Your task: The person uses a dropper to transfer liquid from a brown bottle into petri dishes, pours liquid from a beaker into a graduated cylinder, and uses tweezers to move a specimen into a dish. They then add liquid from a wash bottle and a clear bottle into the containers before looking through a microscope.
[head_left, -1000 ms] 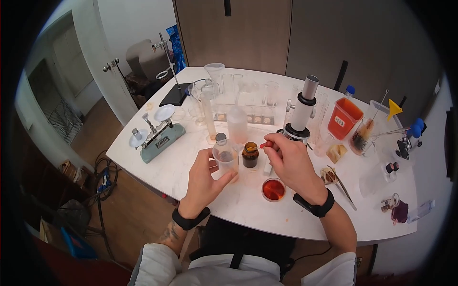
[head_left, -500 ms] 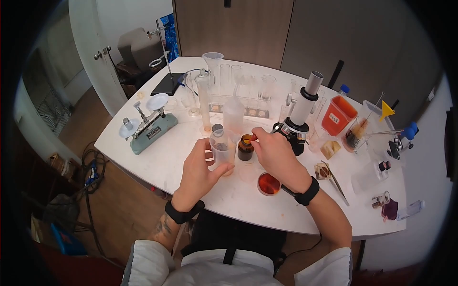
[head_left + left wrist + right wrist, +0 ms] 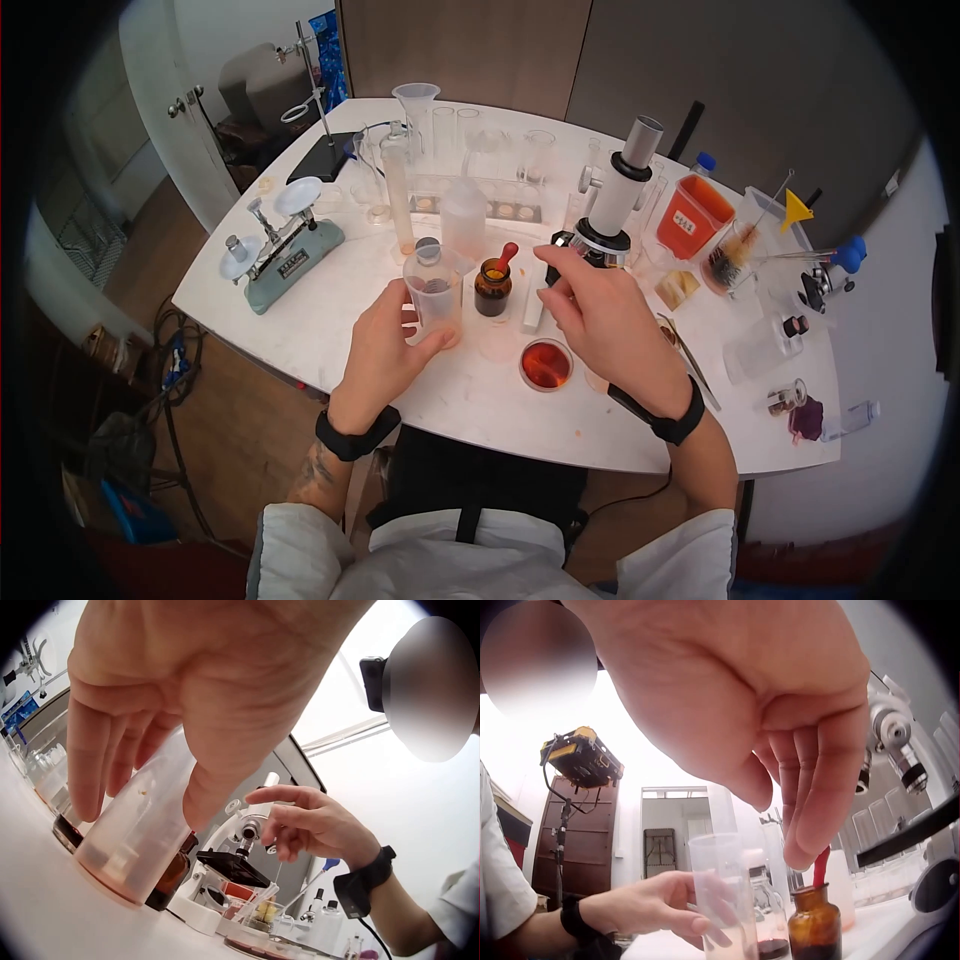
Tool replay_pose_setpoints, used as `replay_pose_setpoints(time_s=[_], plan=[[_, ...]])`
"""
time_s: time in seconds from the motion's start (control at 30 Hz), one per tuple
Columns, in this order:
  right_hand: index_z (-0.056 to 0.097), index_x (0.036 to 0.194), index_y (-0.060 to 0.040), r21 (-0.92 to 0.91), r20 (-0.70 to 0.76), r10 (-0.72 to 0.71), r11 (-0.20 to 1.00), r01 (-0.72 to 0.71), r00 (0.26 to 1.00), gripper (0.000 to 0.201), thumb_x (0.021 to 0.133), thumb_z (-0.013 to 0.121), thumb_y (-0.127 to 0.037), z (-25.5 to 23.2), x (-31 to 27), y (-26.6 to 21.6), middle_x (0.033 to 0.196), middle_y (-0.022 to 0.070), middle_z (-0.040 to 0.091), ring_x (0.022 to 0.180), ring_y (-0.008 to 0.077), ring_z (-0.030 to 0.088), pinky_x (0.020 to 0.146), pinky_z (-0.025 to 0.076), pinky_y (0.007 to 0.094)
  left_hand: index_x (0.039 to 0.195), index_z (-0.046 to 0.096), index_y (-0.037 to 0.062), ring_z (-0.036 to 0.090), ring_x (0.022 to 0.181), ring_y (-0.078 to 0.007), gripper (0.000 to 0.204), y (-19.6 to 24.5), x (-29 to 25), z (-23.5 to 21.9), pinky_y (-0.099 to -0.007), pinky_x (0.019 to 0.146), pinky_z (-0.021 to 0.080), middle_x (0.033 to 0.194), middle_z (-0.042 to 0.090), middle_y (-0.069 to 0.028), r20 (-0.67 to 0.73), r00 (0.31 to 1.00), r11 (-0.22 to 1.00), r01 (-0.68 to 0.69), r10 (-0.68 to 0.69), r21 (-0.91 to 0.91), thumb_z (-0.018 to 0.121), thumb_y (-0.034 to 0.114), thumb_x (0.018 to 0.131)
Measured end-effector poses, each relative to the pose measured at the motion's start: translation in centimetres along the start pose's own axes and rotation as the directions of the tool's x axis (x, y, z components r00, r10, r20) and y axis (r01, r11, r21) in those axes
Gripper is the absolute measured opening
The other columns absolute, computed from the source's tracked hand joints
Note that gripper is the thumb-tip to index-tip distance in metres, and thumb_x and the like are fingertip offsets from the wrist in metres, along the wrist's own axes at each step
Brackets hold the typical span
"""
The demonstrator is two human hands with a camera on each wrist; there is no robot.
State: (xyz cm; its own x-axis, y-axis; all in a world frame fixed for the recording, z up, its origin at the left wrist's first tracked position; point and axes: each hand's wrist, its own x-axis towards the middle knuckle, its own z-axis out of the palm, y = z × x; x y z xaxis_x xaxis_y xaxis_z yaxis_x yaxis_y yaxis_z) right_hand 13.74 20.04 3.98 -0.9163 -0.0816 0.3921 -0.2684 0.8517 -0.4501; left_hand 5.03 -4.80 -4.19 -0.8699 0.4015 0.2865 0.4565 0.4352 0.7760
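Observation:
My left hand holds a translucent plastic beaker, thumb on the near side and fingers round the far side. The beaker stands upright on the white table. To its right is an amber glass bottle with dark contents. A dropper with a red bulb leans in the bottle's neck, its lower part hidden inside. Just right of the bottle, my right hand hovers with loosely bent fingers, holding nothing. A round dish of red-orange liquid lies in front of the bottle.
A microscope stands beyond my right hand, a green balance at the left. Behind the beaker are a stoppered bottle and a translucent bottle. Glassware lines the back. Right: an orange-red container and tweezers.
My right hand lowered the dropper into the amber bottle, let go of it and drew away to the right. The left hand keeps its hold on the beaker. The head view has shifted.

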Motion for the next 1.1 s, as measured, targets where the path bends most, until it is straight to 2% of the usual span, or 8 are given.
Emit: replay_pose_setpoints(time_s=[0.17,0.3,0.4,0.53,0.7,0.73,1.0,1.1], plan=[[0.068,0.115,0.0,0.02,-0.065,0.084,0.996,-0.082,0.994,0.021,0.095,0.07,-0.005,-5.0,-3.7,1.4,0.079,0.0185,0.072,0.07,0.0353,0.071,0.065,0.054,0.0419,0.131,0.055,-0.0003,0.076,0.098,-0.0269,0.059,-0.3,0.1,0.0,-0.0349,0.08,0.064,0.117,0.072,-0.0169,0.016,1.0,1.0,0.015,-0.015,0.012,0.088,0.014,0.084],[0.069,0.111,0.0021,0.047,-0.071,0.306,0.952,-0.303,0.949,0.018,0.095,0.071,-0.006,-7.2,-5.6,4.1,0.075,0.0156,0.072,0.065,0.0298,0.07,0.061,0.053,0.0375,0.129,0.055,0.0008,0.075,0.093,-0.0264,0.058,-0.9,-0.5,-0.1,-0.034,0.076,0.064,0.111,0.072,-0.0152,-0.001,1.0,0.997,-0.022,0.022,0.079,0.088,0.013,0.083],[0.07,0.108,0.0017,0.017,-0.007,0.389,0.921,-0.389,0.921,0.018,0.095,0.073,-0.01,-7.2,-7.4,6.3,0.074,0.0148,0.073,0.068,0.0298,0.072,0.064,0.054,0.0374,0.118,0.059,0.0011,0.075,0.082,-0.027,0.052,-0.7,-1.8,-0.5,-0.0358,0.068,0.06,0.1,0.072,-0.0151,-0.062,0.998,0.983,0.0,0.011,0.181,0.09,0.021,0.082],[0.072,0.107,0.0002,-0.059,0.101,0.424,0.906,-0.42,0.9,0.021,0.093,0.075,-0.015,-6.5,-8.9,7.6,0.078,0.0154,0.075,0.072,0.0329,0.073,0.067,0.056,0.0399,0.105,0.065,0.0035,0.071,0.069,-0.0261,0.037,0.8,-3.3,-1.1,-0.0369,0.061,0.055,0.085,0.07,-0.0105,0.044,0.997,0.945,0.044,-0.061,0.323,0.088,0.022,0.083],[0.072,0.106,-0.0013,-0.166,0.182,0.393,0.916,-0.365,0.901,0.021,0.093,0.076,-0.017,-6.1,-8.6,6.6,0.08,0.0164,0.075,0.076,0.0346,0.074,0.069,0.057,0.0425,0.094,0.07,0.0054,0.071,0.068,-0.029,0.027,2.7,-2.7,-0.2,-0.041,0.063,0.055,0.071,0.069,-0.008,0.374,0.927,0.949,-0.136,0.02,0.284,0.084,0.027,0.087],[0.072,0.106,-0.0016,-0.161,0.195,0.381,0.922,-0.353,0.904,0.021,0.093,0.076,-0.018,-6.0,-8.3,6.1,0.08,0.0166,0.075,0.076,0.0348,0.074,0.069,0.057,0.0429,0.101,0.07,0.0048,0.072,0.07,-0.0308,0.028,2.7,-2.3,0.4,-0.043,0.065,0.056,0.074,0.071,-0.0098,0.423,0.905,0.948,-0.162,0.032,0.274,0.082,0.027,0.089],[0.063,0.105,-0.0034,-0.099,0.076,0.041,0.994,-0.033,0.996,0.02,0.097,0.071,-0.019,-1.6,-3.4,1.1,0.083,0.0166,0.072,0.075,0.0401,0.072,0.065,0.055,0.0487,0.127,0.059,-0.0015,0.073,0.08,-0.041,0.049,2.4,1.0,4.8,-0.0501,0.072,0.057,0.083,0.073,-0.0206,0.552,0.814,0.901,-0.364,0.182,0.238,0.078,0.024,0.09],[0.064,0.103,-0.0029,-0.163,0.155,0.076,0.985,-0.051,0.985,0.02,0.097,0.071,-0.021,-0.9,-2.3,0.2,0.081,0.0169,0.072,0.076,0.0408,0.071,0.066,0.056,0.0484,0.136,0.054,-0.0021,0.073,0.079,-0.0408,0.053,2.2,1.7,5.3,-0.0509,0.072,0.055,0.081,0.073,-0.0207,0.606,0.775,0.907,-0.368,0.177,0.205,0.072,0.013,0.088]])
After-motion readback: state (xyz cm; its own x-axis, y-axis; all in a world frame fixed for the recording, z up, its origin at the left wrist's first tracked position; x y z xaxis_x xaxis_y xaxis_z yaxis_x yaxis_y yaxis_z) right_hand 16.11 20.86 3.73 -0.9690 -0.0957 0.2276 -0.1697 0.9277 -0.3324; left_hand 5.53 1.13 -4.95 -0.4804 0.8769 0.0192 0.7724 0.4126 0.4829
